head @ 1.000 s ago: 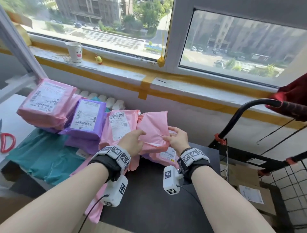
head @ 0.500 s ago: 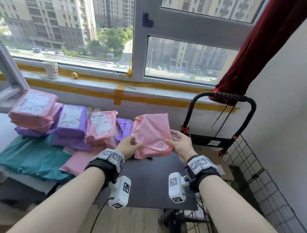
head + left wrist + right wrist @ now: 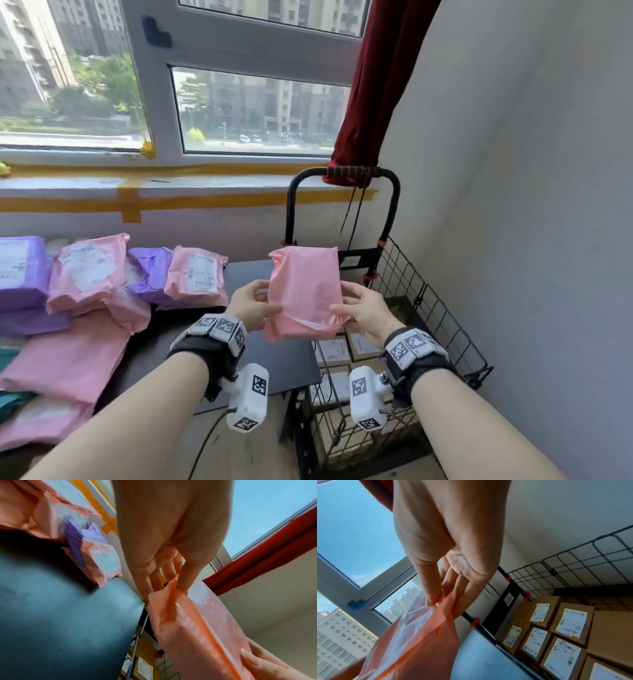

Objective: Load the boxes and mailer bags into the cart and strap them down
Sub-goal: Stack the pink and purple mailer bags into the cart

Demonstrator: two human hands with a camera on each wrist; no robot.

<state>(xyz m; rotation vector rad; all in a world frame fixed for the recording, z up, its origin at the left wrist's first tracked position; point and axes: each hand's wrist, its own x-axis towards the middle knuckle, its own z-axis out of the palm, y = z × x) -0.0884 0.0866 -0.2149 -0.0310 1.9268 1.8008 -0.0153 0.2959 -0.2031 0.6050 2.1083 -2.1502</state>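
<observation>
A pink mailer bag (image 3: 305, 291) hangs in the air between my hands, over the right end of the dark table (image 3: 274, 363) and the near corner of the wire cart (image 3: 431, 301). My left hand (image 3: 251, 303) pinches its left edge, thumb on top (image 3: 184, 582). My right hand (image 3: 361, 308) pinches the right edge (image 3: 436, 601). Labelled cardboard boxes (image 3: 565, 626) fill the cart's floor (image 3: 337, 353). More pink and purple mailer bags (image 3: 137, 274) lie piled on the table to the left.
The cart's black handle (image 3: 346, 173) stands against the window wall with cords hanging from its red grip. A grey wall (image 3: 531, 205) runs close along the cart's right side. A red curtain (image 3: 373, 82) hangs above the handle.
Both hands have lifted the pink bag off the pile and carried it rightwards, to the table's end beside the cart. My head has turned right, bringing the cart and its boxes into view.
</observation>
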